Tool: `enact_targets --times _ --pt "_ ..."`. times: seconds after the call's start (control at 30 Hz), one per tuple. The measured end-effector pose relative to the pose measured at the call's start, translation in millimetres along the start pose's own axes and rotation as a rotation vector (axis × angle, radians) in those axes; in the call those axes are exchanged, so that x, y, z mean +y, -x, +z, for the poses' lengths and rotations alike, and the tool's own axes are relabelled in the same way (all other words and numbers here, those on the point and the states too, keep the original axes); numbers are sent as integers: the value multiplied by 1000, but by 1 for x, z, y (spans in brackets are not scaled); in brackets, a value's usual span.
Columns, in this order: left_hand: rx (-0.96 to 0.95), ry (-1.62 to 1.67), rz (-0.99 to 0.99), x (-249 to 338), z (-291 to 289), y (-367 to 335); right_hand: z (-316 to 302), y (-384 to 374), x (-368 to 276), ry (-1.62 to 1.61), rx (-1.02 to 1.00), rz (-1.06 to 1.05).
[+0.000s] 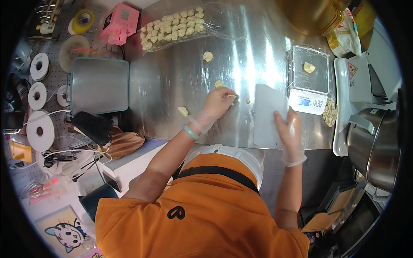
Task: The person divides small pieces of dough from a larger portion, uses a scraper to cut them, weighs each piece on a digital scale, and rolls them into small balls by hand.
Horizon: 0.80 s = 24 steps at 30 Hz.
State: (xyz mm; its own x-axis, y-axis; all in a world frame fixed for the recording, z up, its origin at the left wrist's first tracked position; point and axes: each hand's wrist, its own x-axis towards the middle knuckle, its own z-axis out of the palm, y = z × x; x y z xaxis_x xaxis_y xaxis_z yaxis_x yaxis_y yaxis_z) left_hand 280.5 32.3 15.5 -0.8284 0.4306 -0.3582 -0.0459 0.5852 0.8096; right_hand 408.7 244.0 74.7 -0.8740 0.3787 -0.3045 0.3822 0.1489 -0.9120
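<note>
Dough bits [234, 98] pinched between the fingertips of the left hand [218, 104], on the steel worktop [172, 86] just left of the scraper. Left hand closed on that small piece, gloved, wrist ringed by a pale green bangle [190, 132]. Right hand [289, 131] gloved too, clamped on the lower edge of a grey flat scraper [269, 114], held upright on the steel, likely as a cutting and gathering blade kept within reach of the pinching hand. Loose dough lumps scattered near: one [183, 111] left of the wrist, one [219, 84] just above the knuckles, one [208, 56] farther up. Portioned balls [172, 26] packed in rows under clear film at the far edge, probably against drying. One piece [309, 67] lying on the film-wrapped digital scale [309, 84] to the right, close by for weighing. Steel pot [376, 146] at far right; grey tray [100, 85] to the left.
</note>
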Motion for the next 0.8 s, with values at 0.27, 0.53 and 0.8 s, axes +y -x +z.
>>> enact_targets --times 0.27,0.53,0.8 --pt "161 -324 518 4 21 -35 -24 20 21 62 90 29" --pt "-161 -568 575 -9 46 -40 -30 39 10 54 180 8" --pt "3 -340 942 170 104 -119 -49 67 29 23 317 122"
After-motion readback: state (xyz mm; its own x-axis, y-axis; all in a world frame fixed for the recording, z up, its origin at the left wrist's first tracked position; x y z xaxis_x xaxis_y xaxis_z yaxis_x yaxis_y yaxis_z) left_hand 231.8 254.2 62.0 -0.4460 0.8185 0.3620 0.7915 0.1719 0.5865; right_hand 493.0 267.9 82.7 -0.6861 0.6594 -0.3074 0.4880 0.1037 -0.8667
